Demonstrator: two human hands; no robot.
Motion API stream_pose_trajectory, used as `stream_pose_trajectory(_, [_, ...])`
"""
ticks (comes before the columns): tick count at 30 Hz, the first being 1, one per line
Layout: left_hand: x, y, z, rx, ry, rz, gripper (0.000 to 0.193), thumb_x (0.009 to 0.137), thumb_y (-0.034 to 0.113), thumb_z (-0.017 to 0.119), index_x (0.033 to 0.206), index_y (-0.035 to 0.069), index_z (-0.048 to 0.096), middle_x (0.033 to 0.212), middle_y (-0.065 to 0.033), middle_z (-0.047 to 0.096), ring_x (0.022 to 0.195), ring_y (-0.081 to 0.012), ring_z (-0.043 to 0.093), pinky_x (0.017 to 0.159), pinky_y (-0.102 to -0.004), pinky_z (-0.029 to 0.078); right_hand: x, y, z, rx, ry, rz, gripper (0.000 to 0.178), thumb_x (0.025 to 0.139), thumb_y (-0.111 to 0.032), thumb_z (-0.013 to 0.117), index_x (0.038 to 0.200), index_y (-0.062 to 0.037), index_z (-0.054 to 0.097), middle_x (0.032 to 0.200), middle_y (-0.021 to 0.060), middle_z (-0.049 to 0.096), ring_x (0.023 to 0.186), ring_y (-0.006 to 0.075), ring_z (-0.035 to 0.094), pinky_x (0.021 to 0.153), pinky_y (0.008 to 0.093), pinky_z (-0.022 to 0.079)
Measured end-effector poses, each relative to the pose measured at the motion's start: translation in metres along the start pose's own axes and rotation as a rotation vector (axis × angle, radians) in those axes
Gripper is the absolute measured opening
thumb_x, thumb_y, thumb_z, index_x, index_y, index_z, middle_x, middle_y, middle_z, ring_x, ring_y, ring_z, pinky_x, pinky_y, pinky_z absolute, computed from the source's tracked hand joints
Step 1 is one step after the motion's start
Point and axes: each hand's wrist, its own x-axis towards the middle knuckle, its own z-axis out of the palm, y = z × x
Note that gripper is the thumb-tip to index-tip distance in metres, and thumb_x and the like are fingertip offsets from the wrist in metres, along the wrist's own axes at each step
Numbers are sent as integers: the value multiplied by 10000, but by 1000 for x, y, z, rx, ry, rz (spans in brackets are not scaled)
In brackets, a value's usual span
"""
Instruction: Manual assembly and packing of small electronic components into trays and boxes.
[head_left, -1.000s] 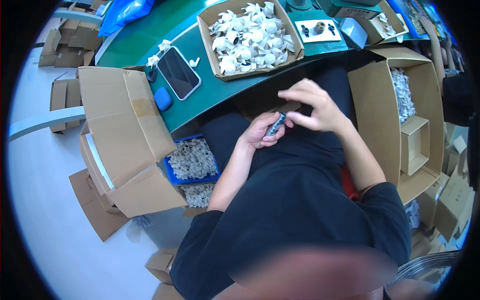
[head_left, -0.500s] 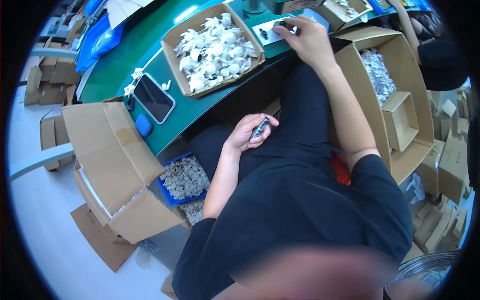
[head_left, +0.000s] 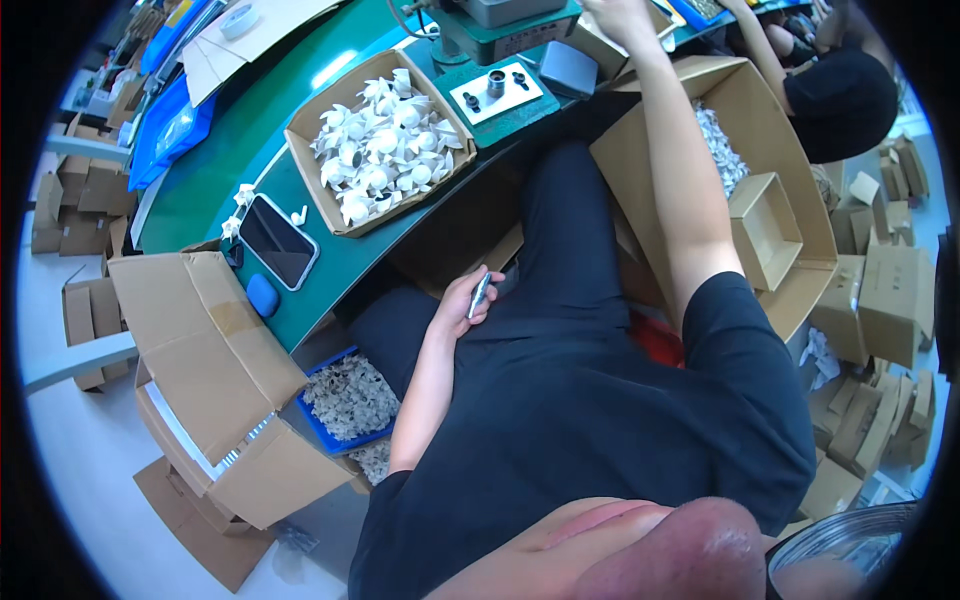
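My left hand [head_left: 463, 303] rests over my lap, its fingers closed round a slim silvery part [head_left: 480, 294] whose kind I cannot make out. Stretched far forward, my right hand [head_left: 622, 22] is over a small cardboard box [head_left: 597, 48] at the bench's far side. The top edge of the picture cuts off its fingers. Nearer me, a white plate [head_left: 522, 98] on a green machine base carries a short metal cylinder [head_left: 496, 83] between two black bolts [head_left: 472, 101]. Left of it stands a shallow carton [head_left: 372, 222] heaped with white finned plastic parts [head_left: 385, 140].
A phone [head_left: 278, 240] and a blue case [head_left: 262, 295] lie on the green bench. A grey box [head_left: 568, 70] sits beside the plate, under the machine head [head_left: 510, 35]. Large cartons flank me left [head_left: 215, 300] and right [head_left: 800, 240]. Another person [head_left: 840, 105] works at far right.
My right hand has left the fixture on the white plate and moved forward to the small box. The metal cylinder is now uncovered. My left hand still holds its part; the view has shifted.
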Motion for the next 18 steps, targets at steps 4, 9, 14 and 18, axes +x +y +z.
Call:
stream_pose_trajectory(4, [8, -2, -15, 34, 118, -5, 426, 1070, 398, 538, 1160, 0, 659, 745, -4, 611, 450, -45, 427, 384, -195, 307, 59, 131, 35, -446, -83, -128, 234, 931, -231, 672, 1027, -36, 759, 849, 169, 751, 778, 292, 726, 684, 392, 534])
stream_pose_trajectory(9, [17, -6, -17, 29, 155, 22, 420, 1065, 408, 542, 1147, 15, 664, 745, 0, 603, 462, -48, 426, 390, -206, 302, 74, 164, 63, -552, -229, 25, 483, 858, -396, 752, 1189, -45, 727, 1170, 221, 726, 1080, 384, 701, 951, 435, 543])
stream_pose_trajectory(14, [16, -5, -18, 37, 171, 18, 420, 1066, 411, 535, 1142, 18, 661, 749, 0, 605, 461, -53, 424, 390, -213, 300, 69, 159, 56, -339, -226, -98, 423, 889, -336, 738, 1177, -26, 715, 1124, 189, 730, 1067, 324, 696, 921, 418, 537])
stream_pose_trajectory(18, [19, -8, -28, 14, 155, 15, 419, 1067, 418, 534, 1161, 29, 658, 758, 11, 609, 462, -48, 432, 395, -204, 296, 44, 116, 33, 123, 40, -95, 287, 913, -270, 731, 1047, -17, 748, 898, 133, 736, 851, 252, 713, 737, 372, 536])
